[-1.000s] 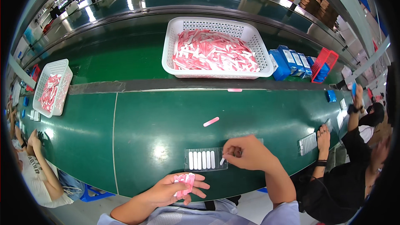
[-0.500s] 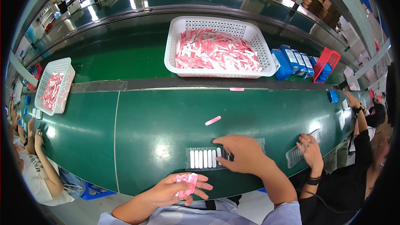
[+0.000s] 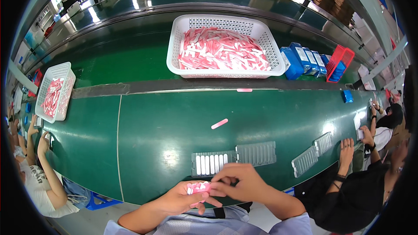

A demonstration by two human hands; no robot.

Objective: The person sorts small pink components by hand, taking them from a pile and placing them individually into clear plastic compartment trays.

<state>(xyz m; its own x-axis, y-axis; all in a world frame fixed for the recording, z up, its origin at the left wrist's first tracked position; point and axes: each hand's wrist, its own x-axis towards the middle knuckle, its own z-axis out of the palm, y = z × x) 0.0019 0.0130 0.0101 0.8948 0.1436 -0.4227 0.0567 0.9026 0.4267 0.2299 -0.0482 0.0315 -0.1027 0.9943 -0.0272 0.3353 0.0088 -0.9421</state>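
Observation:
My left hand [image 3: 187, 198] is closed around a bunch of small pink-and-white nail files [image 3: 199, 187], held low at the table's near edge. The fingers of my right hand [image 3: 237, 185] are bent and pinched at the right side of that bunch; whether a file is between them is hidden. Just beyond my hands lies an opened clear plastic slotted case. Its left half [image 3: 194, 165] has several nail files [image 3: 211, 164] standing side by side, white faces up. The ribbed slots show through its right half [image 3: 256, 154]. A single pink file [image 3: 219, 124] lies farther off on the green table.
A large white basket [image 3: 226, 76] heaped with pink-and-white files stands at the back, beside blue packs [image 3: 300, 61] and a red basket [image 3: 339, 63]. A smaller white basket [image 3: 65, 98] is at left. Co-workers sit on both sides; another clear case [image 3: 311, 154] lies at right.
My right hand has moved from the case back toward my left hand, uncovering the case's right half. At right, a co-worker's hand has shifted off the other clear case.

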